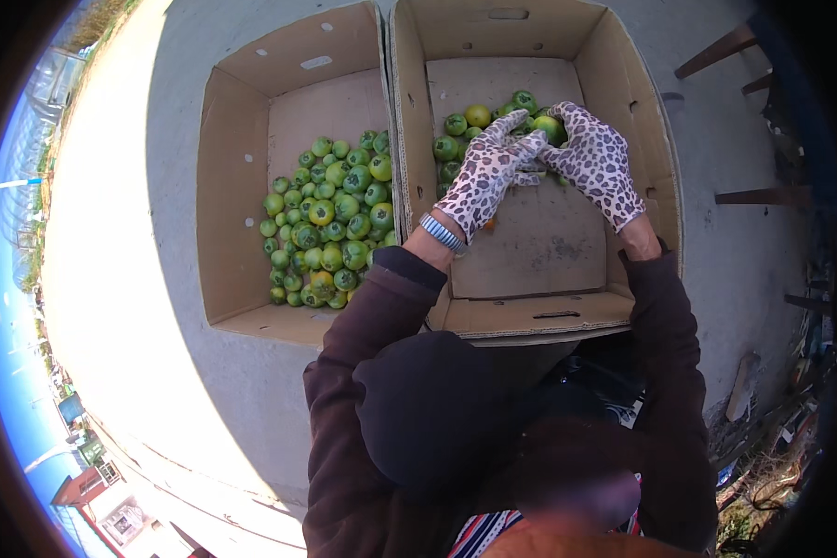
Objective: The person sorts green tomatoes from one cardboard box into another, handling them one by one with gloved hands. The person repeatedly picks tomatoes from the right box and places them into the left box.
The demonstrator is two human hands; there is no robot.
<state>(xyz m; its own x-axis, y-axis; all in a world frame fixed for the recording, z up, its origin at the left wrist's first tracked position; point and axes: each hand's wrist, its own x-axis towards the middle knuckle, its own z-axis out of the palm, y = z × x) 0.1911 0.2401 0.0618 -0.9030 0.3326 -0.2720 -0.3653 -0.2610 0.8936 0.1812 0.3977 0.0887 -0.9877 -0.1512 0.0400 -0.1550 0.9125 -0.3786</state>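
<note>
Two boxes stood side by side. Left cardboard box (228,177): dozens of mostly green tomatoes (329,214), overlapping, exact count not possible. Right cardboard box (521,270): smaller cluster, one clearly yellow tomato (477,115), rest partly hidden. Two gloved hands over it: right hand (593,166) had fingers curled around one green tomato (550,129); left hand (495,166), fingers partly bent beside it, grip couldn't be told.

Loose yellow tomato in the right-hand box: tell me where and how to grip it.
Likely best by its rounded sides, from above: the yellow tomato shows an uncovered top, while green tomatoes sit close on its left and near sides.
</note>
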